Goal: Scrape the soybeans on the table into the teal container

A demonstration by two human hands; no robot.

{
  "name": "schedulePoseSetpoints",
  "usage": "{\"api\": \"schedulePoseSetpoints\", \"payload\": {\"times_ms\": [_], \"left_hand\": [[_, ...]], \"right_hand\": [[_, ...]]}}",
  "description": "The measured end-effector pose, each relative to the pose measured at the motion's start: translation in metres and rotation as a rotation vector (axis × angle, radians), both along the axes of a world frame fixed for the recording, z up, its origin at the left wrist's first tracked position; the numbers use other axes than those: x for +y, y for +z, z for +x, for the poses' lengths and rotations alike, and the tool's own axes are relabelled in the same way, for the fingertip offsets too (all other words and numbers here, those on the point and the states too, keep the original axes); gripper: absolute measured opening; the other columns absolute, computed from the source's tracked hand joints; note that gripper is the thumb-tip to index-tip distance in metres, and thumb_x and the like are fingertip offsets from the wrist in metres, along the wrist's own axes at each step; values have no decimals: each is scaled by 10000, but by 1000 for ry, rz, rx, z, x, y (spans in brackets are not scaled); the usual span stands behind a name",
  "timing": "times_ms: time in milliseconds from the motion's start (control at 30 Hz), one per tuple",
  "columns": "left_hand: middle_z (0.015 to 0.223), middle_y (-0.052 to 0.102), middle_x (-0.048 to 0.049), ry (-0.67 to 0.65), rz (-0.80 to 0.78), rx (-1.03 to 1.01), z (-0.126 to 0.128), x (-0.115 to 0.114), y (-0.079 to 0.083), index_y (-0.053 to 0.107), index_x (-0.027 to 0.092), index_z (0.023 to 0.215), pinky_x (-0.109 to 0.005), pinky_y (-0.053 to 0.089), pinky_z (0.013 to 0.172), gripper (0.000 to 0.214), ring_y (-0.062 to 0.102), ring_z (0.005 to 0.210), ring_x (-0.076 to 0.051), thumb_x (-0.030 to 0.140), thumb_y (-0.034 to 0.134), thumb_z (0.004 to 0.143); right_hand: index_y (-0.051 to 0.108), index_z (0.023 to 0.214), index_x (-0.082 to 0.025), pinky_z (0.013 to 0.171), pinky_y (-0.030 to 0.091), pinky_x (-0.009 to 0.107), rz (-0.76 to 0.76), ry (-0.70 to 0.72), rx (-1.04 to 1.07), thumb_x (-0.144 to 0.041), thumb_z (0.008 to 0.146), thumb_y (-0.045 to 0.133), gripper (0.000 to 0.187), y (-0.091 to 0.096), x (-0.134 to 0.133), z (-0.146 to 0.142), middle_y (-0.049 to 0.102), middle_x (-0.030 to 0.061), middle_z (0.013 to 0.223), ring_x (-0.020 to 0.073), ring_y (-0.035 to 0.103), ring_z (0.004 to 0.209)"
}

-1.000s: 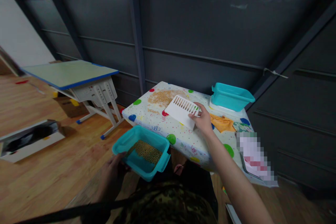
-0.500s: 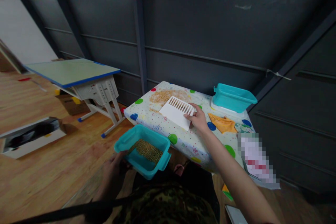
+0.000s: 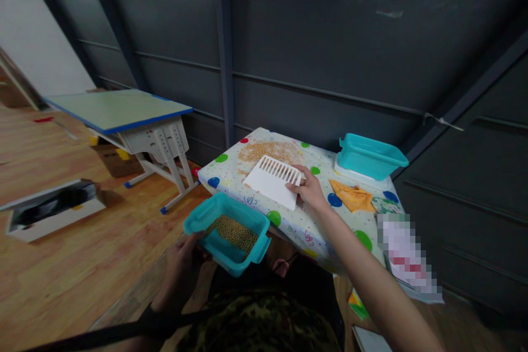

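My left hand point(image 3: 190, 250) grips the near left rim of a teal plastic basin point(image 3: 247, 212), held below the table's front edge. Soybeans point(image 3: 235, 232) cover part of the basin's floor. Closed on the right end of a white slotted scraper point(image 3: 268, 182), my right hand point(image 3: 307, 187) holds it against the patterned tablecloth point(image 3: 284, 217) near the front edge. Beyond the scraper's slotted side, more soybeans point(image 3: 264, 149) lie spread over the cloth with paler crumbs among them.
A second teal basin point(image 3: 371, 159) stands on a white base at the table's back right. An orange cloth point(image 3: 352, 195) lies in front of it. A green-topped desk point(image 3: 124, 110) and an open white box point(image 3: 58, 212) are to the left. A dark panelled wall point(image 3: 330, 55) borders the table behind.
My right hand has drawn the scraper slightly toward the table's front edge. The basin in my left hand stays at about the same place. The view has shifted a little.
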State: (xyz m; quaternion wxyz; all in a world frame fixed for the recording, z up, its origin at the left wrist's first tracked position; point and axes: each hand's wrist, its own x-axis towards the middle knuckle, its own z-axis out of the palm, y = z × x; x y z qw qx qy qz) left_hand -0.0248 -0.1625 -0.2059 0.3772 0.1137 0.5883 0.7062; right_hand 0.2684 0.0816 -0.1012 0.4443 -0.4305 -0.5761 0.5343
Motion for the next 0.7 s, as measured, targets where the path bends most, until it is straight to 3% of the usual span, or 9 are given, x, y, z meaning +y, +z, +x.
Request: {"api": "schedulePoseSetpoints", "payload": {"times_ms": [133,433,600,700], "left_hand": [[522,603,31,9,18,-32,1,1,0,705,276,583,-322,553,467,442,595,476,-182,510,1059,707],[538,620,28,3,16,-32,0,3,-3,717,263,610,-307,536,475,447,605,477,-174,537,1063,688],[527,611,32,-6,25,-30,1,2,-2,711,268,604,-314,545,486,447,602,480,-178,527,1061,708],[546,636,25,-27,41,-34,2,0,-2,724,264,616,-312,548,489,462,603,488,-176,537,1079,730]], "right_hand": [[771,1415,-310,652,611,344,2,61,-5,-371,648,1043,816,0,-15,1,840,1,964,294,787,848],[805,1409,-313,921,762,495,109,67,-13,-435,679,1069,786,-3,-37,1,938,76,1214,353,895,1059],[831,1430,-302,869,773,486,48,87,-2,-394,661,1093,818,-4,-32,1,952,52,1110,357,911,1004],[830,1480,-302,844,768,484,28,17,18,-385,656,1078,865,-2,-20,2,947,46,1078,366,908,985]]}}
